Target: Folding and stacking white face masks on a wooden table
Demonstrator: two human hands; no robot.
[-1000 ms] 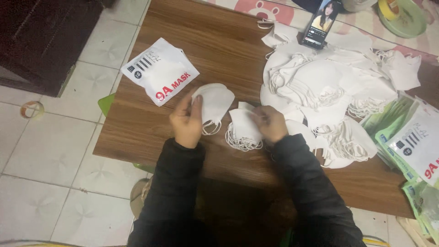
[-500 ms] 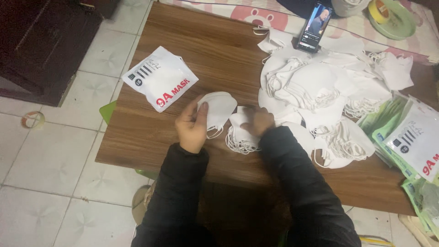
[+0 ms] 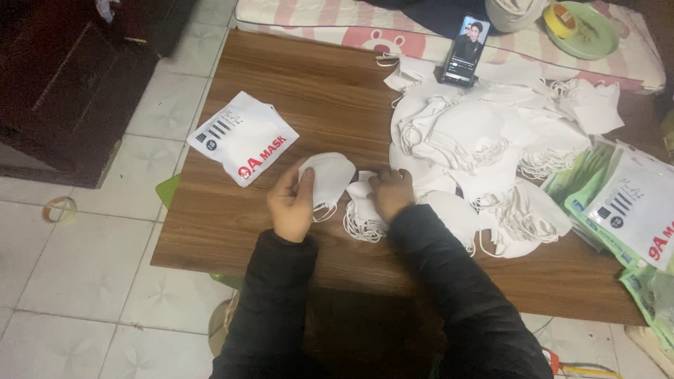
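Note:
My left hand (image 3: 291,203) grips a folded white face mask (image 3: 328,177) by its edge, just above the brown wooden table (image 3: 309,91). My right hand (image 3: 392,193) rests fingers-down on a small stack of white masks (image 3: 361,210) with loose ear loops, right beside the held mask. Both sleeves are black. A big heap of loose white masks (image 3: 484,140) lies to the right of my right hand.
A white printed mask pouch (image 3: 242,137) lies flat at the left of the table. More pouches, white and green, (image 3: 621,203) are stacked at the right edge. A phone (image 3: 467,50) stands propped at the back. A green plate with a tape roll (image 3: 583,28) sits beyond it.
The view has shifted slightly. My hands stay close together over the small stack, with the left still holding its mask.

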